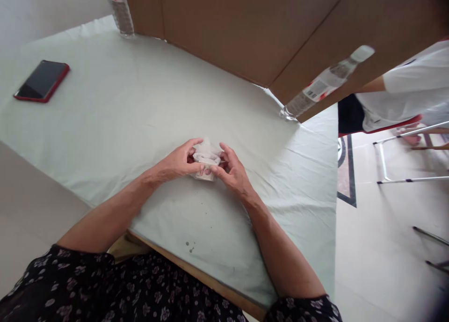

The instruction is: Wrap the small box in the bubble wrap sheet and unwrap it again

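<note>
A small white packet (206, 172) with a printed front rests on the cloth-covered table, and thin, whitish, see-through material bunches up from its top. My left hand (178, 163) grips its left side, thumb along the front and fingers curled behind. On the opposite side my right hand (235, 173) holds it the same way, its thumb against the front corner. Fingers cover both ends of the packet, so what lies inside cannot be made out.
A phone in a red case (42, 81) lies at the far left of the pale green tablecloth (140, 106). Large brown cardboard (224, 27) stands along the back, with a water bottle (326, 85) at its right and another bottle (121, 14) at its left. Beyond sits a person in white (414, 90).
</note>
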Available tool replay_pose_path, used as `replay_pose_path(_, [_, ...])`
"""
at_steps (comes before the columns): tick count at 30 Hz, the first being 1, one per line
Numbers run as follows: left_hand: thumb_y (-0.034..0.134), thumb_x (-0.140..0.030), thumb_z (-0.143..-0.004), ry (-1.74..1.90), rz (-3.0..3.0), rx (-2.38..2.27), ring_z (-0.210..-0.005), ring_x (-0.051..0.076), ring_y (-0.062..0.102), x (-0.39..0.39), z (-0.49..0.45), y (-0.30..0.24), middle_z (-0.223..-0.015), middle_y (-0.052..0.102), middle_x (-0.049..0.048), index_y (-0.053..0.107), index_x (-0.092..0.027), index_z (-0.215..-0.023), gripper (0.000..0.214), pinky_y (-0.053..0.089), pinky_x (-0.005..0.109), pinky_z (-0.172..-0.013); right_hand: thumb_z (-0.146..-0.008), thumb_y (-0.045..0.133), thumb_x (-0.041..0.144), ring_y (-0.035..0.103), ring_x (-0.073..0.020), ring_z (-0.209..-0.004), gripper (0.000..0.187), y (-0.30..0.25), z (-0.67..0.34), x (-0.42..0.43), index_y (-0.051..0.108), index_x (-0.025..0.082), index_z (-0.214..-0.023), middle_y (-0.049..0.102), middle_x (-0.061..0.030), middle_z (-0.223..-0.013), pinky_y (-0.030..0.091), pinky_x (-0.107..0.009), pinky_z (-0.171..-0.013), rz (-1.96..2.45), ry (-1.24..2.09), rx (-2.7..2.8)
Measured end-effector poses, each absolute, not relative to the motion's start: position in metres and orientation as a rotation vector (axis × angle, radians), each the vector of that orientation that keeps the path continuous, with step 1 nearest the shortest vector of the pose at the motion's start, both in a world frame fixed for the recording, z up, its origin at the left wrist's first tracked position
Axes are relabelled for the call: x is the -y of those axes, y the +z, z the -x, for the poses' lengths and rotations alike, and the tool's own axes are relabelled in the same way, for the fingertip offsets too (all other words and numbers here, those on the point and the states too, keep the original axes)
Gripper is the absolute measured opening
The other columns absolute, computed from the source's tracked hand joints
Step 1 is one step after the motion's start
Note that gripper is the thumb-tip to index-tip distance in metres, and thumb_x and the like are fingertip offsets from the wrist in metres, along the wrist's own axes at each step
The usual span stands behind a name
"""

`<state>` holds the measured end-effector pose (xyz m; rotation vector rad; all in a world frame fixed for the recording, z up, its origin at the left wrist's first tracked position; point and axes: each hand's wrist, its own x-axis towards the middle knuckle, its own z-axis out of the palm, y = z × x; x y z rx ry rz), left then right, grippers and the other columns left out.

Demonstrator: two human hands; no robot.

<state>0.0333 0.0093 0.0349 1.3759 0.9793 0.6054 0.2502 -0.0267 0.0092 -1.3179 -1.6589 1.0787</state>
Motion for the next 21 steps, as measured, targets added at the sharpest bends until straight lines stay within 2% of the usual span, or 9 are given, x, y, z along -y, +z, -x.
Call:
replay_pose_path(3, [0.074,-0.033,-0.075,0.617,-1.373,-0.951,-0.111,0.028,0.068,-0.010,-0.032,0.032,-0.129,0.067,0.0174,0.031,-0.014,-0.155,0.093,0.054,0.039,-0.092,-0.085,0.068,0.060,0.062,-0.0278,-0.113,0.074,0.015,-0.251,0.032,0.046,0.027,-0.147,0.060,-0.0146,-0.138,0.050,-0.048,-0.097,1.361,0.661,1.744])
replay_pose_path(6, [0.076,-0.031,-0.074,0.606,-1.343,-0.925,-0.106,0.026,0.070,-0.010,-0.032,0.031,-0.127,0.068,0.0162,0.029,-0.016,-0.157,0.096,0.056,0.036,-0.087,-0.088,0.067,0.058,0.062,-0.0292,-0.112,0.066,0.018,-0.248,0.036,0.050,0.027,-0.143,0.066,-0.0128,-0.129,0.048,-0.051,-0.100,1.336,0.527,1.864])
replay_pose_path(10, [0.077,-0.030,-0.072,0.607,-1.313,-0.909,-0.103,0.025,0.071,-0.009,-0.032,0.034,-0.127,0.067,0.0161,0.026,-0.015,-0.159,0.102,0.056,0.034,-0.083,-0.088,0.066,0.059,0.064,-0.0301,-0.111,0.066,0.014,-0.243,0.034,0.051,0.027,-0.143,0.070,-0.0117,-0.123,0.049,-0.051,-0.098,1.310,0.579,1.938])
replay_pose_path(16, [0.079,-0.032,-0.072,0.586,-1.292,-0.840,-0.111,0.027,0.068,-0.010,-0.031,0.029,-0.136,0.062,0.0175,0.021,-0.019,-0.161,0.107,0.055,0.036,-0.088,-0.085,0.069,0.057,0.065,-0.0296,-0.113,0.070,0.016,-0.246,0.028,0.050,0.026,-0.145,0.071,-0.0110,-0.124,0.049,-0.049,-0.098,1.299,0.741,1.943])
replay_pose_path(21, [0.080,-0.031,-0.072,0.596,-1.319,-0.834,-0.107,0.027,0.070,-0.012,-0.031,0.020,-0.141,0.058,0.0182,0.025,-0.023,-0.160,0.105,0.057,0.037,-0.085,-0.084,0.071,0.056,0.065,-0.0291,-0.113,0.070,0.021,-0.247,0.026,0.050,0.027,-0.145,0.071,-0.0098,-0.122,0.050,-0.047,-0.095,1.290,0.888,1.939])
